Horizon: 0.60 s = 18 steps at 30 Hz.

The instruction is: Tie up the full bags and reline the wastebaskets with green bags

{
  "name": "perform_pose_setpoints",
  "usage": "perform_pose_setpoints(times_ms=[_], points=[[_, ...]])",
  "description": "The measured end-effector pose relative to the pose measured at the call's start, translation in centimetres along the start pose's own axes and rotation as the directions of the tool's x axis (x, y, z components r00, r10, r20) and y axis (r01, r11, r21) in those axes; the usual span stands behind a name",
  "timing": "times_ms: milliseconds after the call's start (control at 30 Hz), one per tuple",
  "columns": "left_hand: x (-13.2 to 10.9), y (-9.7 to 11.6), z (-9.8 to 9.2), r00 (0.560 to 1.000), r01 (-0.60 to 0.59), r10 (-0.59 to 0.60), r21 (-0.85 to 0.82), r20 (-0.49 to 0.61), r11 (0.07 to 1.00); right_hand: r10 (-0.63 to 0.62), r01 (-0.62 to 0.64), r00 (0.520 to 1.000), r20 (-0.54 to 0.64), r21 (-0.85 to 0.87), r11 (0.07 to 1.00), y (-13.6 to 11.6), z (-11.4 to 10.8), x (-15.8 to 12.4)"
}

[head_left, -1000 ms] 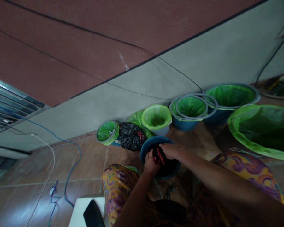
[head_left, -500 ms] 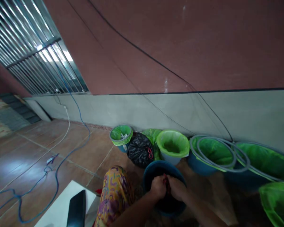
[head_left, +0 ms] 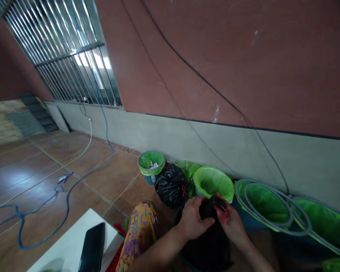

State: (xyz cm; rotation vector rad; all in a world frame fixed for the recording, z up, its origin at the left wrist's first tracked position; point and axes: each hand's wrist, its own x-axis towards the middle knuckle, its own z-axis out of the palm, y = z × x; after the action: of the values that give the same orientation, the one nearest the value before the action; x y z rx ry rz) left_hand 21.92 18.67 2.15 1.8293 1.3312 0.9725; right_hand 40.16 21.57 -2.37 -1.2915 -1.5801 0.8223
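Observation:
A black plastic bag with a red drawstring [head_left: 208, 245] is held up by both my hands over a dark blue bin, which it mostly hides. My left hand [head_left: 193, 219] is closed on the bag's top edge from the left, thumb pointing to the right. On the other side, my right hand [head_left: 234, 223] grips the bunched red drawstring and black plastic. Just beyond my hands stands a bin with a light green liner [head_left: 212, 181].
A tied black bag [head_left: 171, 186] and a small green-lined bin [head_left: 151, 164] stand by the wall. To the right are green-lined bins with loose grey rings [head_left: 268, 204]. A phone [head_left: 92, 247] lies on a white surface [head_left: 65, 241] at left. Blue cable [head_left: 68, 207] crosses the floor.
My hands have risen from inside the blue bin and moved apart, drawing the black bag up with them. The camera view has tilted and shifted.

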Motion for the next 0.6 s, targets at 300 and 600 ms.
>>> perform_pose_setpoints(times_ms=[300, 600], points=[[2.6, -0.8, -3.5, 0.991, 0.117, -0.107, 0.133, -0.08, 0.984, 0.097, -0.09, 0.995, -0.016, 0.264, 0.96, -9.9, 1.5, 8.2], [14.1, -7.7, -9.2, 0.954, 0.08, 0.006, 0.274, -0.298, 0.959, -0.018, 0.051, 0.993, -0.116, 0.281, 0.958, -9.3, 8.1, 20.0]])
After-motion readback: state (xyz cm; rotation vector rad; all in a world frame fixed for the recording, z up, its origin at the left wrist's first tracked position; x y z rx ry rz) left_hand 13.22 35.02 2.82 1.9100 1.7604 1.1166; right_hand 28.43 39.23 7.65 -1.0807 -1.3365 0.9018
